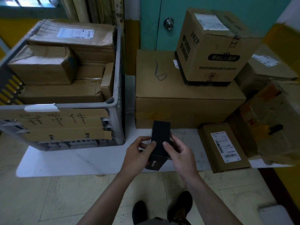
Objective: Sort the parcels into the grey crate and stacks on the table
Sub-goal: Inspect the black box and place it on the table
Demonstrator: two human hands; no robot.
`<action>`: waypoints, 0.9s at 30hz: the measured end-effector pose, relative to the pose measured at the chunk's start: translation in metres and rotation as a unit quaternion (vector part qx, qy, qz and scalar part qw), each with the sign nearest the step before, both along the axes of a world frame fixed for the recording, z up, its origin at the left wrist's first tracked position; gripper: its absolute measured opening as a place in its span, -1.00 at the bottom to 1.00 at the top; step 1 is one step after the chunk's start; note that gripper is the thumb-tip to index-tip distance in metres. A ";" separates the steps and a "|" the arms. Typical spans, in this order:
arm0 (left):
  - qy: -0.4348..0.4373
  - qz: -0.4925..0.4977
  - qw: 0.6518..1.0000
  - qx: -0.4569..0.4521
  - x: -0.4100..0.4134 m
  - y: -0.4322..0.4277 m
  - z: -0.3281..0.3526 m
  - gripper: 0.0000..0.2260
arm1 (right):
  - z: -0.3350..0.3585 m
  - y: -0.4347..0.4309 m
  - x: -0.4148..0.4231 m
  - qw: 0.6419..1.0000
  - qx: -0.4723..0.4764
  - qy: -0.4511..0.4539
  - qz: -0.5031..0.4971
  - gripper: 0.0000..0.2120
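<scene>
Hands: left hand (138, 154) and right hand (180, 154) both pinch small black box (160, 132) between them, over table (73, 159) front edge | grey crate (119, 101) at 10 o'clock | big carton (178, 104) at 12 | white tabletop showing at 8

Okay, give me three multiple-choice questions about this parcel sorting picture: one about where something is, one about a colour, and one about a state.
1. The flat labelled parcel lies:
A on the floor
B on the table, at its near edge on the right
C on a shelf

2. The small box is:
A white
B black
C red

3. That small box is:
A lying untouched
B held by one hand only
C held by both hands

Answers:
1. B: it rests on the white tabletop by the near edge.
2. B: all its visible faces are black.
3. C: the left hand and the right hand each grip a side.
</scene>
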State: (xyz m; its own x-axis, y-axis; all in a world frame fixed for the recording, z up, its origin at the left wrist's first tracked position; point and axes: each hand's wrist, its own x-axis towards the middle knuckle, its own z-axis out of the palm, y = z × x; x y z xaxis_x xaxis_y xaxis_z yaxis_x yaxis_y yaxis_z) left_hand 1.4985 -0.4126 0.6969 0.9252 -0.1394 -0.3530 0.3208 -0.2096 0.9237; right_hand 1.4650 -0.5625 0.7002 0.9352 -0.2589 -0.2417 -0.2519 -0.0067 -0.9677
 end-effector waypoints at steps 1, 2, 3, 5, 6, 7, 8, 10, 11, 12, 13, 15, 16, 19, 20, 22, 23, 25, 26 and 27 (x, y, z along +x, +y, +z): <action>0.006 0.003 1.000 -0.004 0.001 -0.001 0.001 -0.79 | 0.000 0.000 0.001 1.000 0.001 0.000 -0.003 -0.68; 0.010 0.006 1.000 -0.008 0.002 -0.001 0.002 -0.79 | 0.001 0.000 0.002 1.000 0.001 0.000 -0.008 -0.73; 0.014 0.009 1.000 -0.012 0.002 -0.002 0.003 -0.78 | 0.001 0.000 0.003 1.000 -0.002 0.002 -0.015 -0.79; 0.021 0.014 1.000 -0.015 0.002 -0.003 0.003 -0.76 | 0.001 -0.001 0.006 0.999 -0.018 0.009 -0.027 -0.87; 0.023 0.018 0.999 -0.014 0.002 -0.004 0.003 -0.74 | 0.001 -0.001 0.007 0.999 -0.028 0.013 -0.030 -0.88; 0.025 0.021 0.999 -0.012 0.002 -0.005 0.002 -0.72 | 0.001 -0.002 0.008 0.999 -0.036 0.016 -0.031 -0.88; 0.026 0.022 0.999 -0.009 0.002 -0.006 0.002 -0.71 | 0.002 -0.002 0.008 0.999 -0.039 0.018 -0.031 -0.89; 0.028 0.017 0.999 -0.006 0.002 -0.007 0.003 -0.68 | 0.002 -0.004 0.010 0.999 -0.045 0.018 -0.024 -0.90; 0.028 0.012 1.000 -0.004 0.003 -0.007 0.003 -0.67 | 0.003 -0.005 0.010 0.998 -0.049 0.018 -0.021 -0.89; 0.030 0.008 1.000 -0.001 0.003 -0.007 0.003 -0.67 | 0.004 -0.005 0.011 0.998 -0.051 0.018 -0.018 -0.89; 0.033 0.003 0.999 0.000 0.004 -0.007 0.004 -0.67 | 0.004 -0.006 0.011 0.998 -0.052 0.015 -0.017 -0.90; 0.042 -0.004 0.999 -0.005 0.008 -0.005 0.004 -0.65 | 0.004 -0.007 0.012 0.998 -0.057 0.010 -0.015 -0.90; 0.046 -0.007 0.999 -0.010 0.009 -0.005 0.003 -0.64 | 0.004 -0.007 0.012 0.998 -0.059 0.009 -0.014 -0.90; 0.044 -0.009 0.999 -0.018 0.010 -0.005 0.002 -0.62 | 0.003 -0.009 0.014 0.998 -0.067 0.005 -0.011 -0.91; 0.041 -0.009 0.999 -0.017 0.009 -0.005 0.002 -0.62 | 0.003 -0.009 0.014 0.998 -0.069 0.006 -0.009 -0.91; 0.035 -0.010 0.999 -0.016 0.009 -0.005 0.000 -0.62 | 0.002 -0.011 0.014 0.998 -0.068 0.007 -0.004 -0.92; 0.032 -0.012 0.999 -0.018 0.009 -0.006 0.000 -0.62 | 0.001 -0.011 0.014 0.998 -0.067 0.009 -0.003 -0.91; 0.030 -0.014 0.999 -0.023 0.010 -0.006 -0.001 -0.62 | 0.001 -0.012 0.014 0.998 -0.065 0.012 -0.004 -0.89; 0.029 -0.015 0.999 -0.026 0.011 -0.006 -0.001 -0.62 | 0.001 -0.013 0.014 0.998 -0.064 0.013 -0.005 -0.88; 0.029 -0.016 0.999 -0.028 0.011 -0.006 -0.001 -0.62 | 0.000 -0.014 0.014 0.998 -0.064 0.015 -0.005 -0.87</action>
State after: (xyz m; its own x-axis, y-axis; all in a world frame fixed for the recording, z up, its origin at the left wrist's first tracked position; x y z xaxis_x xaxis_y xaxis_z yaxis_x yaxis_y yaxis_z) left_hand 1.5093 -0.4189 0.6956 0.8984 -0.1901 -0.3959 0.3674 -0.1689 0.9146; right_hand 1.4786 -0.5762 0.7006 0.9249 -0.2994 -0.2342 -0.2818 -0.1265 -0.9511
